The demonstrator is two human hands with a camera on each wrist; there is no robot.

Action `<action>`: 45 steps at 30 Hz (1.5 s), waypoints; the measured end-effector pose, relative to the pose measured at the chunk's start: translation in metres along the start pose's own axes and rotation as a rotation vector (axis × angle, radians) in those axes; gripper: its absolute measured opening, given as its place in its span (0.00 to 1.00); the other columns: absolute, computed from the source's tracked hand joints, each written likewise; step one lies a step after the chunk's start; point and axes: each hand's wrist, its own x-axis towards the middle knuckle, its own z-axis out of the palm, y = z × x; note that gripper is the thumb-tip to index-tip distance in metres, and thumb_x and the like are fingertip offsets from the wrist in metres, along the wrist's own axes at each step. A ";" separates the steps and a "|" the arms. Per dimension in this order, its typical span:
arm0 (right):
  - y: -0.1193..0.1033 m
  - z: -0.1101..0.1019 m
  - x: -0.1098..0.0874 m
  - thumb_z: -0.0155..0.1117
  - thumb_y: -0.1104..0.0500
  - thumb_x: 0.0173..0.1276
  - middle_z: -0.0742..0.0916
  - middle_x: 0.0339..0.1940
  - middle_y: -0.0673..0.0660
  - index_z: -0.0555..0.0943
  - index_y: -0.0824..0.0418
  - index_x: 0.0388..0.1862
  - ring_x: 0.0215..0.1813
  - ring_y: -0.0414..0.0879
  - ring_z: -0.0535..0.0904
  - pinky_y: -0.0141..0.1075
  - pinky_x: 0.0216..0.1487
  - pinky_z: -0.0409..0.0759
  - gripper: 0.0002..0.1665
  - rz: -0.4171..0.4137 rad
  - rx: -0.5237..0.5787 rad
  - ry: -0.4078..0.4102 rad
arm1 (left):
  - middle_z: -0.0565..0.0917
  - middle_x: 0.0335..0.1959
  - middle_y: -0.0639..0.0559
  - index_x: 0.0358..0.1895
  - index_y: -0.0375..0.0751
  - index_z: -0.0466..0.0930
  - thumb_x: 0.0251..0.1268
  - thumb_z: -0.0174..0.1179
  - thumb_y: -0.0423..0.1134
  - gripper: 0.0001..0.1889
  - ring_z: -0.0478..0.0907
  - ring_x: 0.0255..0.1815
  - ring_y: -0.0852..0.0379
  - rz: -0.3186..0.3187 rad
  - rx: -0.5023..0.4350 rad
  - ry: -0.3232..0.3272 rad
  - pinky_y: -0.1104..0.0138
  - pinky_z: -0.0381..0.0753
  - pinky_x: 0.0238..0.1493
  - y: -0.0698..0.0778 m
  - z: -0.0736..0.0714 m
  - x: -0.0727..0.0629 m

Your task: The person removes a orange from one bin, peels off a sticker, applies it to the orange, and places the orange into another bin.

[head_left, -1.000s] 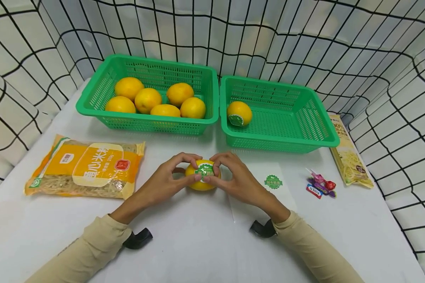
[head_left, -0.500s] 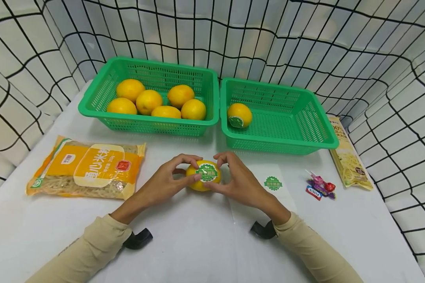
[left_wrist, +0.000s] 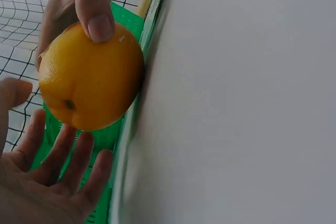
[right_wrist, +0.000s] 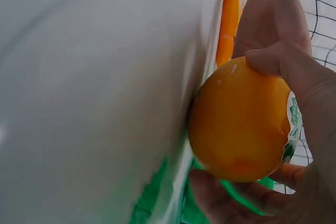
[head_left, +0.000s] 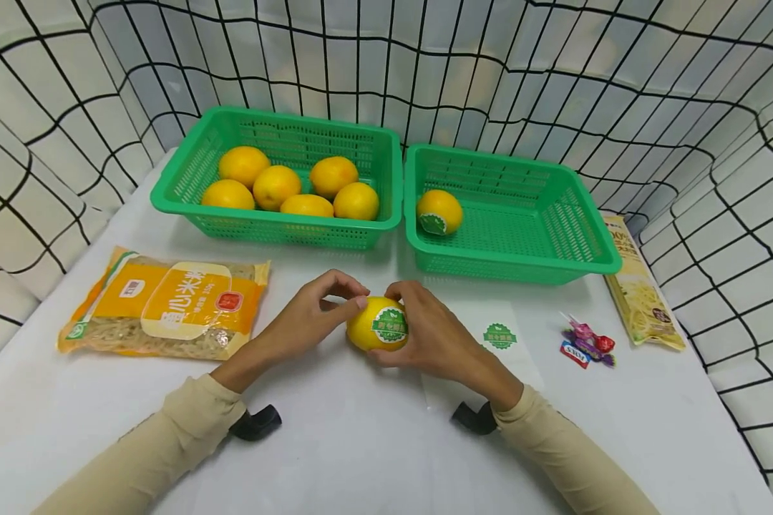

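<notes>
An orange (head_left: 363, 330) with a round green-and-white sticker (head_left: 389, 326) sits at the middle of the table in the head view. My right hand (head_left: 439, 337) grips it from the right, thumb low and fingers behind. The right wrist view shows that thumb pressing the orange (right_wrist: 236, 124), with the sticker at its edge. Close on the orange's left side is my left hand (head_left: 312, 315), fingers loosely bent and thumb near the peel. In the left wrist view this left hand (left_wrist: 58, 182) has its fingers spread below the orange (left_wrist: 94, 85), not wrapped round it.
Behind stand two green baskets, the left basket (head_left: 283, 232) with several oranges, the right basket (head_left: 509, 268) with one stickered orange (head_left: 439, 212). A pasta bag (head_left: 167, 307) lies left. A sticker sheet (head_left: 522, 361), candies (head_left: 588, 343) and a noodle packet (head_left: 644, 293) lie right.
My left fingers have let go of the orange and drawn slightly left. My right hand has closed round its right side, and the orange has turned so its sticker faces more to the right.
</notes>
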 end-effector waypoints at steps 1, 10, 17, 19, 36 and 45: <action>0.001 -0.003 0.000 0.85 0.43 0.56 0.80 0.59 0.54 0.71 0.56 0.65 0.53 0.46 0.77 0.40 0.52 0.84 0.45 0.013 0.001 -0.012 | 0.85 0.58 0.49 0.57 0.42 0.79 0.81 0.61 0.47 0.15 0.80 0.60 0.49 -0.020 -0.012 0.005 0.52 0.83 0.61 0.001 0.000 0.005; 0.016 -0.075 -0.022 0.82 0.43 0.54 0.82 0.53 0.51 0.74 0.46 0.66 0.46 0.46 0.80 0.39 0.43 0.83 0.42 0.075 -0.079 -0.133 | 0.85 0.61 0.42 0.66 0.44 0.77 0.81 0.57 0.57 0.24 0.84 0.60 0.44 -0.173 -0.093 -0.067 0.52 0.85 0.60 0.022 0.020 0.051; 0.031 -0.133 -0.035 0.82 0.45 0.57 0.85 0.55 0.52 0.74 0.49 0.66 0.46 0.47 0.81 0.41 0.45 0.83 0.41 0.101 -0.076 -0.126 | 0.85 0.62 0.40 0.67 0.39 0.76 0.81 0.57 0.58 0.28 0.84 0.59 0.43 -0.187 -0.207 -0.040 0.49 0.83 0.64 0.035 0.036 0.073; 0.035 -0.150 -0.029 0.81 0.44 0.58 0.84 0.57 0.55 0.73 0.50 0.67 0.47 0.48 0.81 0.41 0.46 0.83 0.41 0.127 -0.096 -0.128 | 0.85 0.62 0.39 0.67 0.38 0.76 0.83 0.57 0.54 0.25 0.84 0.59 0.43 -0.189 -0.248 -0.028 0.48 0.83 0.64 0.036 0.037 0.075; 0.131 -0.189 0.119 0.69 0.48 0.76 0.71 0.76 0.70 0.59 0.53 0.81 0.63 0.66 0.80 0.59 0.64 0.81 0.42 0.449 -0.258 -0.528 | 0.85 0.61 0.37 0.56 0.36 0.78 0.83 0.58 0.46 0.15 0.83 0.62 0.37 -0.174 -0.330 -0.011 0.50 0.84 0.63 0.035 0.044 0.083; 0.133 -0.170 0.134 0.67 0.49 0.77 0.66 0.81 0.68 0.57 0.49 0.83 0.65 0.68 0.80 0.63 0.66 0.79 0.43 0.532 -0.212 -0.537 | 0.84 0.61 0.33 0.56 0.36 0.76 0.84 0.56 0.45 0.14 0.82 0.61 0.33 -0.157 -0.340 -0.004 0.53 0.86 0.60 0.031 0.045 0.082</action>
